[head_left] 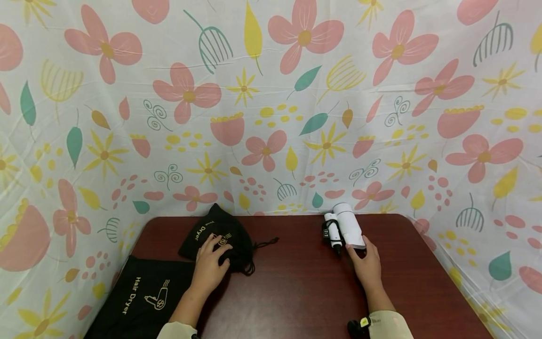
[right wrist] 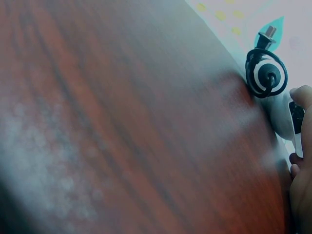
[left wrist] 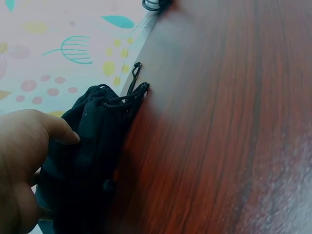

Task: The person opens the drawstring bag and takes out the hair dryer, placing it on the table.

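On the left of the table, my left hand (head_left: 209, 266) grips a bulging black drawstring bag (head_left: 239, 238), thumb on its near side and fingers over the top. Gold lettering on this bag is partly covered by the fingers. The left wrist view shows the bag (left wrist: 92, 156) with its gathered mouth and cord. Toward the back right lies a white folded hair dryer (head_left: 350, 228), its handle (head_left: 334, 230) alongside the barrel with a black cord wound round it. My right hand (head_left: 367, 266) holds the barrel's near end between thumb and fingers. The plug (right wrist: 266, 36) shows in the right wrist view.
A second black bag (head_left: 169, 275), printed "Hair Dryer" in gold, lies flat at the table's left edge. The dark red-brown wooden table (head_left: 292, 282) has rounded back corners. Flower-printed cloth (head_left: 267, 117) hangs directly behind it and along both sides.
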Tool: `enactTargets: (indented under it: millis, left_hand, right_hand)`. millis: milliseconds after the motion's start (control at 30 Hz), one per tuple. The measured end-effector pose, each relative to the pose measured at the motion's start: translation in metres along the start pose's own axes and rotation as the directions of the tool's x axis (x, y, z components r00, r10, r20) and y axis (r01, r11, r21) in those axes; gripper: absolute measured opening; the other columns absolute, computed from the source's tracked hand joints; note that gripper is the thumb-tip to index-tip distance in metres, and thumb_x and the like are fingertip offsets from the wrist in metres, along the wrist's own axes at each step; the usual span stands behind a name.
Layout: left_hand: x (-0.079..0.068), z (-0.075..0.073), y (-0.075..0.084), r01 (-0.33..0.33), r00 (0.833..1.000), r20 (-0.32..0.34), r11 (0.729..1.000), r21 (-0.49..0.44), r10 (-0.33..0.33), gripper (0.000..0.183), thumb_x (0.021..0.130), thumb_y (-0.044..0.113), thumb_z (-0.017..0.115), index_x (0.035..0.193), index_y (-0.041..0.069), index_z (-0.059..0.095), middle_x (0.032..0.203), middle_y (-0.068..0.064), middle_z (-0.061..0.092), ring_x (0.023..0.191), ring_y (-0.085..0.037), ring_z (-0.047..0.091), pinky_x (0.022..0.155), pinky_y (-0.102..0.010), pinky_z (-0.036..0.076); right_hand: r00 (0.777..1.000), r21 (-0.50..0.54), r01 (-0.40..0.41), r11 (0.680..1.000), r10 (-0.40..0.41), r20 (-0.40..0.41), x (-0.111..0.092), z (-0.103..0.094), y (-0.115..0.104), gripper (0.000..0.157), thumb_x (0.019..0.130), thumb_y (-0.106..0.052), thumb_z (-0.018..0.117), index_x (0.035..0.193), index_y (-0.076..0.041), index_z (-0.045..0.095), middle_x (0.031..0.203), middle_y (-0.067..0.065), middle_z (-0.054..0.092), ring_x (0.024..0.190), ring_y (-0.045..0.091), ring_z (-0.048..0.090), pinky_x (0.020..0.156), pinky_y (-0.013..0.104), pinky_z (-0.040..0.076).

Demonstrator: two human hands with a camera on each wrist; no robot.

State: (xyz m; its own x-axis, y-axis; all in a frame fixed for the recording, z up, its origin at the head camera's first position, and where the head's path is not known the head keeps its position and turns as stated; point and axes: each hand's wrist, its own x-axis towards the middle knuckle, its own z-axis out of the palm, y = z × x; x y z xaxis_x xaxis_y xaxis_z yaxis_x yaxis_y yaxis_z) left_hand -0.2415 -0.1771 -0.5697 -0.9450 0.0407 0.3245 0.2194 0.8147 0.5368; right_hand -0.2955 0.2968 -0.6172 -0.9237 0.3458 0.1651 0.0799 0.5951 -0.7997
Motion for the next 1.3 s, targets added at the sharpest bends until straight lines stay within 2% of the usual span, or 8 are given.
enactTargets:
  millis: [333, 767, 1033, 1300]
  left_hand:
    - [-0.001, 0.006, 0.007, -0.028, 1.000, 0.006, 0.998, -0.050, 0.028, 0.031, 0.085, 0.009, 0.073, 0.114, 0.021, 0.073, 0.150, -0.015, 0.051, 0.150, -0.038, 0.031, 0.116, -0.070, 0.026]
    - [-0.002, 0.012, 0.013, -0.056, 0.998, 0.015, 0.996, -0.072, 0.058, 0.030, 0.081, 0.007, 0.073, 0.105, 0.024, 0.072, 0.147, -0.012, 0.053, 0.149, -0.035, 0.034, 0.116, -0.069, 0.027]
    - [-0.002, 0.015, 0.019, -0.066, 0.997, 0.031, 0.994, -0.088, 0.069, 0.026, 0.081, 0.006, 0.071, 0.097, 0.026, 0.067, 0.145, -0.010, 0.054, 0.149, -0.034, 0.034, 0.114, -0.073, 0.026]
    - [-0.002, 0.019, 0.023, -0.066, 0.997, 0.045, 0.993, -0.098, 0.070, 0.026, 0.081, 0.005, 0.070, 0.092, 0.028, 0.062, 0.144, -0.009, 0.055, 0.149, -0.033, 0.034, 0.115, -0.072, 0.025]
  right_hand:
    - [1.000, 0.007, 0.011, 1.000, -0.011, -0.011, 0.000, 0.000, 0.001, 0.079, 0.096, -0.044, 0.067, 0.156, -0.005, 0.034, 0.156, 0.026, 0.037, 0.144, 0.042, 0.036, 0.114, 0.057, 0.032]
    - [1.000, 0.005, 0.009, 1.000, -0.009, -0.011, 0.001, 0.001, 0.001, 0.078, 0.096, -0.043, 0.067, 0.156, -0.006, 0.035, 0.155, 0.026, 0.037, 0.142, 0.041, 0.038, 0.113, 0.056, 0.034]
    - [1.000, 0.009, 0.011, 1.000, -0.011, -0.013, 0.001, 0.000, 0.000, 0.078, 0.096, -0.042, 0.067, 0.156, -0.005, 0.035, 0.155, 0.027, 0.037, 0.143, 0.042, 0.036, 0.114, 0.056, 0.032]
    - [0.999, 0.011, 0.024, 1.000, -0.023, -0.025, 0.001, 0.001, 0.001, 0.077, 0.095, -0.040, 0.069, 0.154, -0.004, 0.037, 0.154, 0.027, 0.038, 0.142, 0.042, 0.037, 0.114, 0.056, 0.033]
